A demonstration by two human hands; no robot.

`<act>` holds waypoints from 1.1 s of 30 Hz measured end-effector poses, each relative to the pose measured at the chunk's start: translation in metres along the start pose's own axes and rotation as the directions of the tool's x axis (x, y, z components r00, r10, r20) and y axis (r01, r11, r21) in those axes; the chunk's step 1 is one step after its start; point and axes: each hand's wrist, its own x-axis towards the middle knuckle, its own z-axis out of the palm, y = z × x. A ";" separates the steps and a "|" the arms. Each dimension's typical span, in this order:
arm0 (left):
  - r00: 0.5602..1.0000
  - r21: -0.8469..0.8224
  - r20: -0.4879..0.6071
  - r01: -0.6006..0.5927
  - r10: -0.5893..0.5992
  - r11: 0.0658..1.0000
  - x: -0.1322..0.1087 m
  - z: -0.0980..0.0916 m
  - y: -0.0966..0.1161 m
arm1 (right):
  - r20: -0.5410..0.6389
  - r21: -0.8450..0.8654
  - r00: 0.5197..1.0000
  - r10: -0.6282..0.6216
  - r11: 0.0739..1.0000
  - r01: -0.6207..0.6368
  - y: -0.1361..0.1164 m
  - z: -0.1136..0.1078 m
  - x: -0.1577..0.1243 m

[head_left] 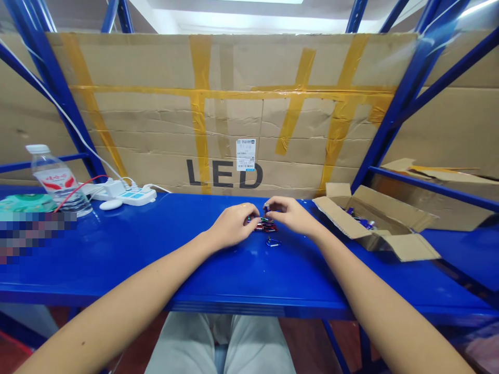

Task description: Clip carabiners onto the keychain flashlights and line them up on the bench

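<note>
A small heap of shiny red, blue and green metal clips (265,226) lies on the blue shelf surface (156,254), in the middle. My left hand (233,224) rests at the heap's left side with its fingers curled on a small piece. My right hand (290,213) is at the heap's right side, fingertips pinching a small dark piece above the heap. One blue clip (273,242) lies alone just in front of the heap. The pieces between my fingers are too small to make out.
An open cardboard box (374,223) holding more blue pieces stands at the right. At the left are a water bottle (56,179), a white power strip (130,195) with cables and a green packet (25,202). A taped cardboard sheet marked LED (224,174) forms the back wall. Blue rack struts (393,119) flank both sides.
</note>
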 end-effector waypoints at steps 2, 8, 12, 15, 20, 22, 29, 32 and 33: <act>0.993 0.044 0.077 -0.091 0.088 0.995 -0.002 0.006 0.005 | -0.038 -0.010 0.999 -0.002 1.000 0.001 0.003 -0.005 0.001; 0.930 0.178 0.225 -0.333 0.291 0.926 -0.006 0.027 0.024 | -0.077 0.003 0.996 0.032 0.999 -0.032 0.010 -0.005 0.004; 0.973 0.152 -0.018 -0.224 0.229 0.963 -0.003 0.025 0.024 | -0.050 0.044 0.999 0.021 0.999 -0.019 0.007 -0.002 0.003; 0.952 -0.029 -0.307 -0.010 0.000 1.000 0.001 0.016 0.018 | 0.003 0.113 0.999 0.038 0.993 -0.038 -0.002 0.002 0.001; 0.928 -0.297 -0.307 0.116 -0.209 0.948 0.006 0.008 0.012 | 0.089 0.096 0.993 0.083 0.991 -0.091 -0.013 0.015 -0.004; 0.940 -0.329 -0.272 0.111 -0.206 0.938 0.007 0.008 0.013 | 0.080 0.032 0.994 0.069 0.997 -0.072 -0.013 0.020 -0.005; 0.902 -0.562 -0.233 0.180 -0.363 0.807 0.008 0.009 0.011 | 0.101 -0.334 0.994 0.047 0.943 -0.011 -0.015 0.008 -0.007; 0.867 -0.690 -0.204 0.202 -0.454 0.695 0.011 0.007 0.006 | 0.234 -0.518 0.936 0.264 0.848 -0.110 -0.017 -0.003 -0.009; 0.857 -0.727 -0.190 0.205 -0.478 0.655 0.012 0.007 0.005 | 0.268 -0.561 0.906 0.329 0.818 -0.131 -0.017 -0.005 -0.010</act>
